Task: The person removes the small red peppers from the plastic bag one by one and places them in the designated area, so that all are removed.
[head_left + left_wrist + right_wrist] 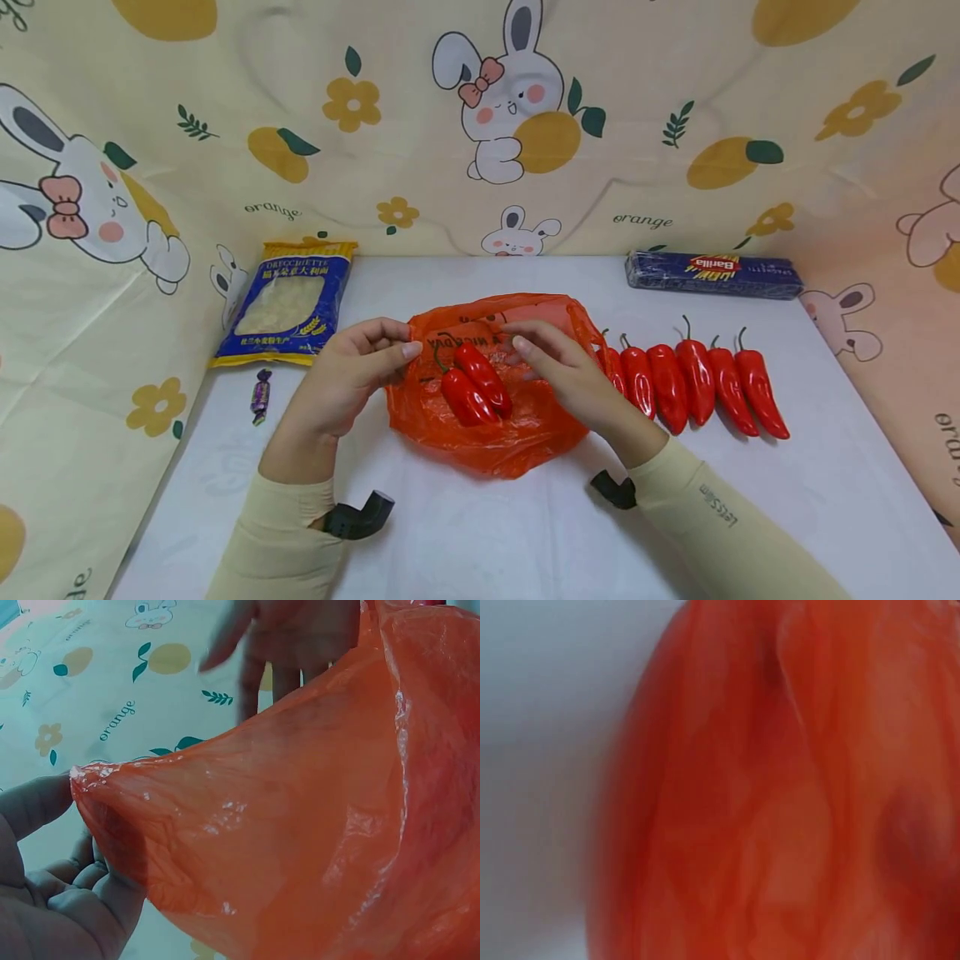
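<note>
A thin orange-red plastic bag (pixel 517 454) with dark print lies mid-table, its mouth spread. Two shiny red peppers (pixel 469 398) with green stems lie inside it. My left hand (pixel 352 375) pinches the bag's left rim between thumb and fingers; in the left wrist view, the plastic (pixel 247 825) stretches from that pinch. Over the bag's right side is my right hand (pixel 573 383), fingers loosely bent, with nothing seen in its grip. It shows blurred at the top of the left wrist view. Blurred orange-red plastic (pixel 780 825) fills most of the right wrist view.
Several red peppers (pixel 699 383) stand in a row right of the bag, the nearest partly behind my right hand. A blue Barilla spaghetti pack (pixel 712 277) lies back right. At left are an orecchiette bag (pixel 285 304) and a purple-wrapped candy (pixel 260 397). Printed cloth (pixel 420 167) hangs behind.
</note>
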A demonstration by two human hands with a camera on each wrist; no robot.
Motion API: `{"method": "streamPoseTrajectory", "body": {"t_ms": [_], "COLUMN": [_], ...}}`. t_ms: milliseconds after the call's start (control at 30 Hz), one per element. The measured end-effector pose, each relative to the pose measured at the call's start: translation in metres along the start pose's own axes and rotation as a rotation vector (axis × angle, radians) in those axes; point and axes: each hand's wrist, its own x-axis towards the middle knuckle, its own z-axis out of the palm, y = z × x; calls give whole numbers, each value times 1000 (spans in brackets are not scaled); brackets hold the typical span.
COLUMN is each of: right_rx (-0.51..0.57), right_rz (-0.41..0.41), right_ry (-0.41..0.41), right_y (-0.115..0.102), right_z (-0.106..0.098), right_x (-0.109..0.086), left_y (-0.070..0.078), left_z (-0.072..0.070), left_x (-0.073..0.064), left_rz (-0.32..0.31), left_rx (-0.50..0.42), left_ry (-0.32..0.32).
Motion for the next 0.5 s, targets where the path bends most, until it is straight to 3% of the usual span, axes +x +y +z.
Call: {"method": "streamPoseTrajectory", "body": {"t_ms": [233,500], "right_rx": [-12,-187], "right_rz": [48,175], "right_ry": [30,-30], "right_y": [11,27], "right_z": [16,27], "right_x": [22,42], "left_y": [0,-1], "left_z": [2,1], "left_x": [-1,-1], "left_rz": [9,9], "left_rx": [-1,-10], "left_ry": [4,7]}}
